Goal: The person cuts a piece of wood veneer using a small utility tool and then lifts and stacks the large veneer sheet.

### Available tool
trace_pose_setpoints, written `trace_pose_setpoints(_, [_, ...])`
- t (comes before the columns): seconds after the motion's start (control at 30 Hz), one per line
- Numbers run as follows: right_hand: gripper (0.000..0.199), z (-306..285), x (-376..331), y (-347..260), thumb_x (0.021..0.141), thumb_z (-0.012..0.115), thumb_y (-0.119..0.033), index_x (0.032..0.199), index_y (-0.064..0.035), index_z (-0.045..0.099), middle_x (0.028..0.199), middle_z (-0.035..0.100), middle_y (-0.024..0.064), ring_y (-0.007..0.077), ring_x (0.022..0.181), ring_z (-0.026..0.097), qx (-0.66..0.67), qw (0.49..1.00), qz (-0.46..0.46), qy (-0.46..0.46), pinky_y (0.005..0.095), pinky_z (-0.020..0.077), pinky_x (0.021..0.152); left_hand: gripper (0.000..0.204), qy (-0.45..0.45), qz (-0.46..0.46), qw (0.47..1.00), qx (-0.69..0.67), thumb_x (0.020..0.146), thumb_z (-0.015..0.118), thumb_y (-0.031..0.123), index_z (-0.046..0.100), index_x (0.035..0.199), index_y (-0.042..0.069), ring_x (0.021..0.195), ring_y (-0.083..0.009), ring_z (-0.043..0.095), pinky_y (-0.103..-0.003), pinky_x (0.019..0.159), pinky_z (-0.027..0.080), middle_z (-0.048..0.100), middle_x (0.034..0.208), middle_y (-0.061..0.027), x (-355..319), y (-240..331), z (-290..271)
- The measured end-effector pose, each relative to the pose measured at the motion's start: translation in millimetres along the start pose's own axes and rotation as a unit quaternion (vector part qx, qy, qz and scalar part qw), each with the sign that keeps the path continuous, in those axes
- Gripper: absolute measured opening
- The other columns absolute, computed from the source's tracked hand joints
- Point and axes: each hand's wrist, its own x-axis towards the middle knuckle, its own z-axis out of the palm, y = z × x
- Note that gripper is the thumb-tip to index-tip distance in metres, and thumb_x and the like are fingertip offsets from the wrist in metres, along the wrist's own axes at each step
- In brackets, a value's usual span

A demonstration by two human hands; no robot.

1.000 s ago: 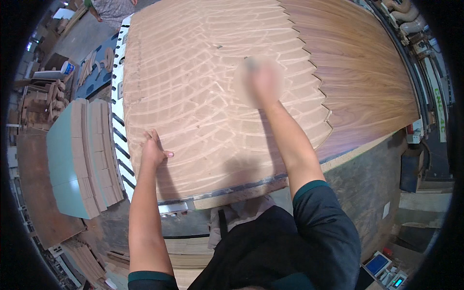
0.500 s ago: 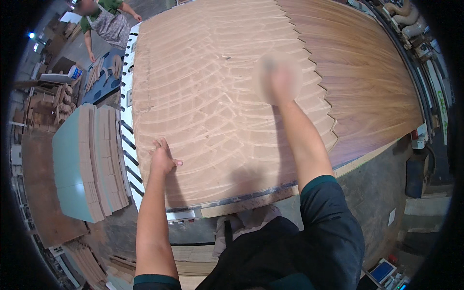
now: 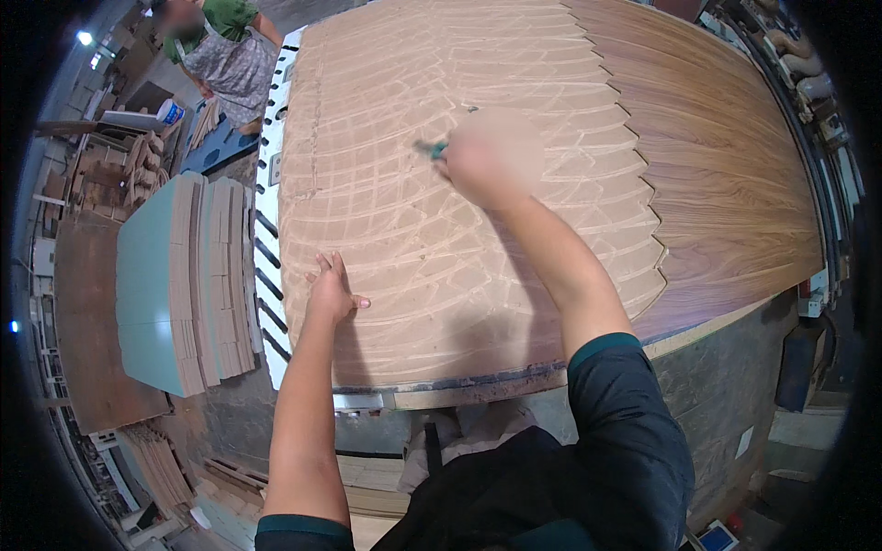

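Observation:
A large tan board [image 3: 386, 220], crossed by curved score-like lines, fills the bench in front of me. My left hand [image 3: 333, 292] lies on its near left part, fingers spread and thumb out to the right. Over the middle of the board is my right hand [image 3: 487, 165], blurred, closed around a small tool with a green part [image 3: 438, 149]. The tool's dark, smeared tip points left; its kind cannot be made out. A brown wood-grain sheet [image 3: 726, 156] with a zigzag left edge covers the right part.
A slotted white strip [image 3: 266, 230] runs along the bench's left side. Beyond it stand stacked panels with a pale green face [image 3: 147, 285]. A person in a patterned apron [image 3: 234, 69] stands at the far left by a blue table [image 3: 219, 151]. Ducts [image 3: 804, 69] are at the far right.
My right hand has swept left across the board with the tool. My left hand stays on the board. The whole view has shifted slightly, and the person has drawn in their arms.

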Motion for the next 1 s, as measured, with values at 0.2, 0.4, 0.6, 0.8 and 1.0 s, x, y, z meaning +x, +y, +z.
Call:
trace_pose_setpoints(0.2, [0.028, 25, -43, -25, 0.092, 0.070, -0.040, 0.095, -0.0128, 0.077, 0.111, 0.068, 0.0083, 0.0302, 0.110, 0.061, 0.092, 0.966, -0.240, 0.017, 0.0471, 0.0474, 0.097, 0.141, 0.014, 0.024, 0.999, -0.020, 0.055, 0.102, 0.033, 0.021, 0.166, 0.005, 0.149, -0.0592, 0.029, -0.056, 0.129, 0.026, 0.013, 0.169, -0.0351, 4, 0, 3])
trace_pose_setpoints(0.4, [0.031, 16, -102, -2, 0.090, 0.071, -0.041, 0.092, -0.0104, 0.078, 0.110, 0.069, 0.0125, 0.0345, 0.108, 0.061, 0.027, 0.988, 0.001, 0.150, 0.0500, 0.0468, 0.095, 0.139, 0.031, 0.029, 0.999, -0.002, 0.056, 0.102, 0.035, 0.023, 0.166, 0.004, 0.145, -0.0528, 0.043, -0.059, 0.128, 0.023, 0.016, 0.167, -0.0383, 8, -8, 12])
trace_pose_setpoints(0.6, [0.028, -5, -183, -29, 0.092, 0.072, -0.032, 0.085, -0.0058, 0.077, 0.101, 0.067, 0.0152, 0.0359, 0.100, 0.062, -0.034, 0.985, 0.108, 0.128, 0.0499, 0.0480, 0.089, 0.137, 0.005, 0.002, 1.000, -0.012, 0.061, 0.102, 0.034, 0.019, 0.168, 0.009, 0.152, -0.0534, 0.030, -0.067, 0.124, 0.026, 0.013, 0.172, -0.0293, 9, -7, 8])
trace_pose_setpoints(0.8, [0.023, 1, -284, -165, 0.092, 0.074, -0.029, 0.101, -0.0077, 0.077, 0.105, 0.064, 0.0152, 0.0335, 0.098, 0.060, 0.056, 0.998, -0.041, 0.003, 0.0457, 0.0497, 0.085, 0.130, 0.004, -0.022, 0.998, -0.065, 0.068, 0.100, 0.030, 0.019, 0.169, 0.015, 0.155, -0.0582, 0.015, -0.074, 0.120, 0.029, 0.008, 0.176, -0.0190, -4, -2, 2])
trace_pose_setpoints(1.0, [0.026, 3, -339, -246, 0.089, 0.077, -0.033, 0.085, -0.0074, 0.074, 0.109, 0.068, 0.0132, 0.0340, 0.103, 0.063, 0.089, 0.989, -0.120, -0.013, 0.0463, 0.0491, 0.091, 0.116, 0.040, 0.025, 0.997, -0.062, 0.074, 0.094, 0.041, 0.029, 0.166, 0.014, 0.153, -0.0604, 0.019, -0.074, 0.119, 0.029, 0.013, 0.176, -0.0179, -20, -16, 8])
